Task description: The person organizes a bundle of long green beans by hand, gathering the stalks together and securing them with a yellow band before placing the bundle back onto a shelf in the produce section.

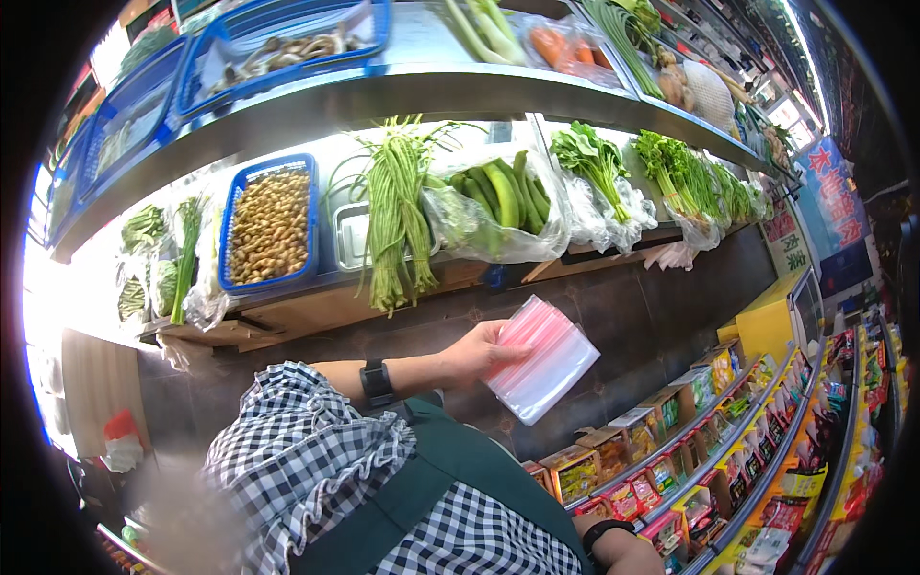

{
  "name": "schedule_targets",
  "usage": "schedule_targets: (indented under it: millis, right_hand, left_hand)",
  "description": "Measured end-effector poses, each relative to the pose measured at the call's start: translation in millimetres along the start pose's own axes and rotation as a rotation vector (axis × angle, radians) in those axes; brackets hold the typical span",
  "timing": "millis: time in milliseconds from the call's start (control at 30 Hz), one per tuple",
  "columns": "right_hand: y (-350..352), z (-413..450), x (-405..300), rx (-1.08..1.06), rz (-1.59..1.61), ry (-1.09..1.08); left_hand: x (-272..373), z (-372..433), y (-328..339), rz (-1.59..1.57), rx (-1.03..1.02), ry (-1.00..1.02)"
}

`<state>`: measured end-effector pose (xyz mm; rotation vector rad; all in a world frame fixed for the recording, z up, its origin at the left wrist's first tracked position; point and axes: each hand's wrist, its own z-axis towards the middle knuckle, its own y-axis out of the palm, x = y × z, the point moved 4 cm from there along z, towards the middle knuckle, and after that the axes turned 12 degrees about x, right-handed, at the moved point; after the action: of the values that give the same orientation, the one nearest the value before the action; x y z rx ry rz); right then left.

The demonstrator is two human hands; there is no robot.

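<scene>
My left hand (476,353) grips a stack of clear resealable plastic bags (543,359) with pink-red zip strips. The thumb lies on top of the stack, and a dark watch (376,382) is on that wrist. At the bottom right, the wrist and part of my right hand (632,552) show beside the snack racks, with a black band around the wrist. Its fingers are cut off by the picture's lower edge, so what it holds cannot be seen. A dark green apron (445,467) covers my checked shirt.
A vegetable shelf ahead holds a blue basket of peanuts (269,226), yardlong beans (399,215), bagged green pods (503,194) and leafy greens (593,162). Above it runs a metal-edged upper shelf (431,93). Tiered racks of packaged snacks (719,460) and a yellow box (769,316) stand right.
</scene>
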<state>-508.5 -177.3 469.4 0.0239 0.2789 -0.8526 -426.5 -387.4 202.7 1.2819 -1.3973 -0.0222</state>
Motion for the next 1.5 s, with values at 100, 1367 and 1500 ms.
schedule_targets:
  millis: [100, 1367, 1500]
  right_hand:
    - [-53, -23, -18, 0.037, -0.038, -0.044]
    - [-569, -139, -261, -0.036, 0.567, -0.129]
    - [-565, -134, -215, -0.098, 0.644, 0.002]
  left_hand:
    - [-3, 56, 15, -0.010, 0.018, -0.010]
    - [-80, 450, 255, -0.285, 0.748, 0.381]
    - [-78, 423, 174, -0.378, 0.869, 0.519]
